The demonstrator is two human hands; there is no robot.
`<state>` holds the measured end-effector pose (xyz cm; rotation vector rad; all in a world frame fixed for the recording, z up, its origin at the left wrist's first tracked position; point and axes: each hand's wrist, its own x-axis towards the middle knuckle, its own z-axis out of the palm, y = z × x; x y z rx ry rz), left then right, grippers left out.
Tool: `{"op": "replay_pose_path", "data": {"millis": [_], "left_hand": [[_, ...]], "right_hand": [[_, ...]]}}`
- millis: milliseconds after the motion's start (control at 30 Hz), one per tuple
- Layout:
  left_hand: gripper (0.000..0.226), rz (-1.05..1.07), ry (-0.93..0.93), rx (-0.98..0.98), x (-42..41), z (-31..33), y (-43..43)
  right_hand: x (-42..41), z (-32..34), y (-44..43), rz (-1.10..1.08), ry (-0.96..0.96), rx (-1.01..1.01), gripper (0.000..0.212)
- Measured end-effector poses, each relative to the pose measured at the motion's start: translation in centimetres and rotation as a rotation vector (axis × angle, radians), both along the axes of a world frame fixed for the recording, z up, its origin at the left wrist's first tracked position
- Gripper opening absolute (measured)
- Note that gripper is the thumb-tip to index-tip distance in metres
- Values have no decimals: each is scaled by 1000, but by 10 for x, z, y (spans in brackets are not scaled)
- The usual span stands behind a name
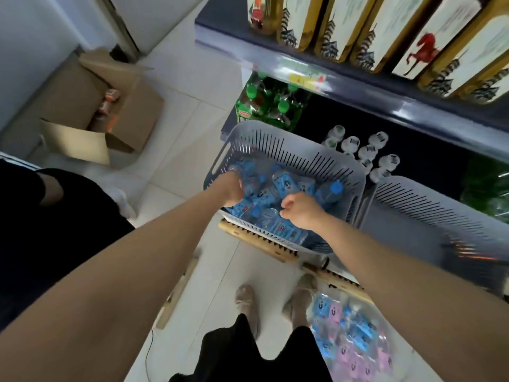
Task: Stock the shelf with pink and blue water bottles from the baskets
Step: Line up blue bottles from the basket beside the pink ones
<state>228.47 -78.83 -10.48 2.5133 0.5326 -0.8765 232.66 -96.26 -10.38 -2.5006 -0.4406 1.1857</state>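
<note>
In the grey basket (275,139) before the shelf (413,108), the blue bottles (278,188) lie heaped on their sides. The left hand (230,188) is sunk among them at the heap's left edge; the right hand (298,209) sits curled just above its near side. Fingers are hidden on both, so we cannot tell whether either clasps a bottle. We advise taking one bottle per hand by the body, not the cap, and lifting straight up clear of the rim before turning it upright. A second basket (440,210) stands just right; wrapped pink and blue bottles (352,340) lie on the floor.
</note>
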Motion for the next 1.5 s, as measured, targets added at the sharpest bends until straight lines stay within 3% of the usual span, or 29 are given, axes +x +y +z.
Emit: {"op": "replay_pose_path", "data": {"millis": [367,567,767,967,1033,1100,1233,1500], "left_hand": [[58,-310,145,-3,15,-95,3],[51,-621,227,203,25,-131,4],[49,-804,265,374,31,-139,0],[71,-590,130,240,33,-113,-1],[84,-476,125,156,33,-98,4],[91,-227,123,-14,32,-75,9],[94,114,7,-247,31,-18,20],[100,278,-156,-573,41,126,24]], "right_hand": [[11,-87,12,187,99,-262,30],[16,-103,16,91,301,-165,82],[19,-114,14,25,338,-135,81],[31,-84,15,-106,159,-95,98],[40,-68,13,-191,119,-62,91],[49,-47,11,-273,67,-30,77],[60,6,9,-391,-2,86,65],[67,159,1,-403,-22,342,40]]}}
